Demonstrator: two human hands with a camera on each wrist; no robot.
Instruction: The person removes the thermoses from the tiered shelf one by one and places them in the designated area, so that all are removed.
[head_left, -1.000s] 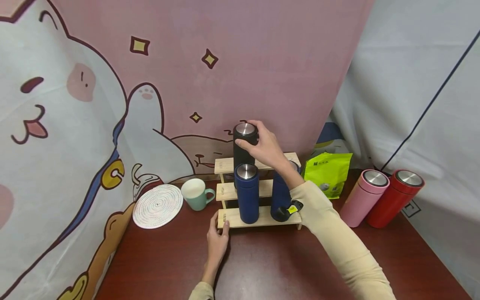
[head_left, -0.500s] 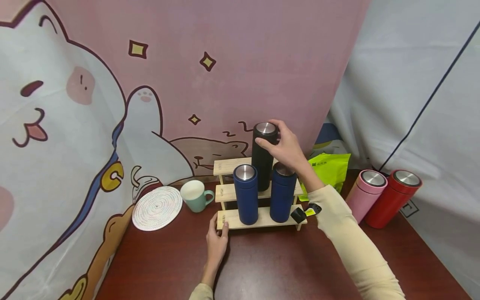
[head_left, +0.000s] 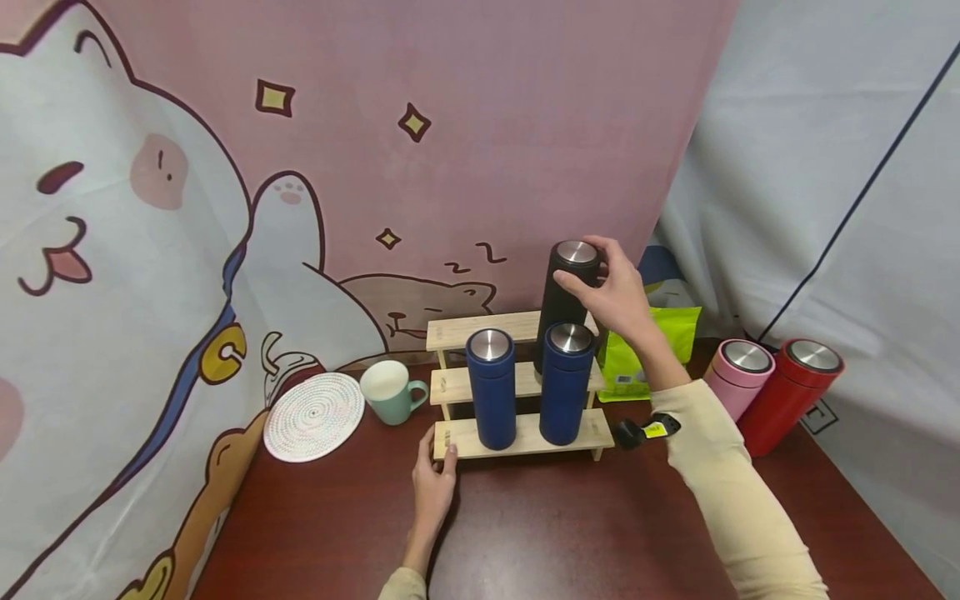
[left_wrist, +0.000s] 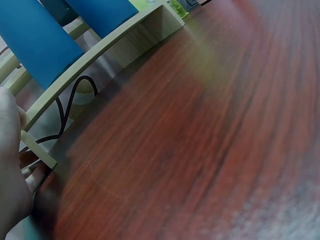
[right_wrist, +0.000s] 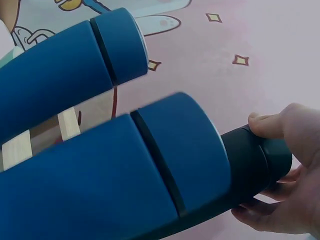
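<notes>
From my head, my right hand (head_left: 615,296) holds the black bottle (head_left: 564,305) behind the right blue bottle (head_left: 564,396), at the wooden rack (head_left: 527,432). My left hand (head_left: 433,490) grips its front left corner. My left wrist sees table (left_wrist: 195,135) past the front edge. My right wrist sees a gap by the left blue bottle (right_wrist: 65,75).

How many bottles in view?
5. Left blue bottle and right blue bottle on the rack's bottom step; black bottle in the right hand; pink bottle and red bottle on the table, right of the bag.
</notes>
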